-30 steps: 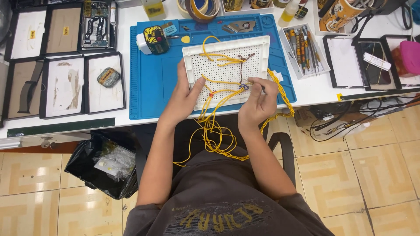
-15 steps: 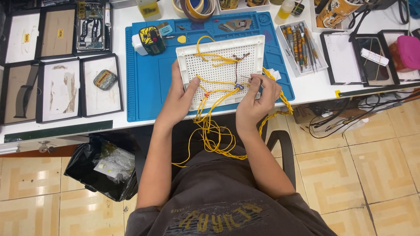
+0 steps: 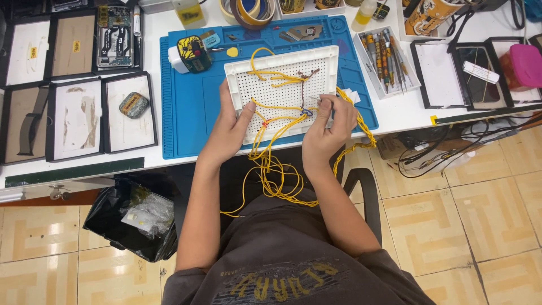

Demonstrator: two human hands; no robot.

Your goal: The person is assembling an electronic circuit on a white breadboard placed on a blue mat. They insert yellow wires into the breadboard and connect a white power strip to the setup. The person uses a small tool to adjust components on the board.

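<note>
Head view looks straight down on a white bench [image 3: 395, 113], with a blue work mat [image 3: 192, 113] spread over its middle and reaching the near edge. Along the bench's left edge stand several black-framed trays [image 3: 73, 121], one holding a small grey-green lump [image 3: 134, 104]. Toward the right edge lie a tray of slim hand tools [image 3: 387, 53], more black trays and a pink box [image 3: 525, 65]; tape rolls [image 3: 248, 11] sit at the far edge. Below the bench a black rubbish bag [image 3: 132, 217] hangs near the left side.

On the mat's near half rests a white perforated board [image 3: 282, 85], its long axis running left to right, threaded with yellow wires [image 3: 271, 169] that spill off the near edge into the person's lap. The left hand [image 3: 228, 133] clasps the board's near-left corner, thumb on top, steadying it. The right hand [image 3: 327, 133] is at the board's near-right part, fingertips pinched closed on what seems a thin tool or wire end beside a small blue-and-red junction [image 3: 305, 113]; exactly what is pinched is too small to tell. That junction lies just left of the right fingertips, so the right hand is the nearer one to it
</note>
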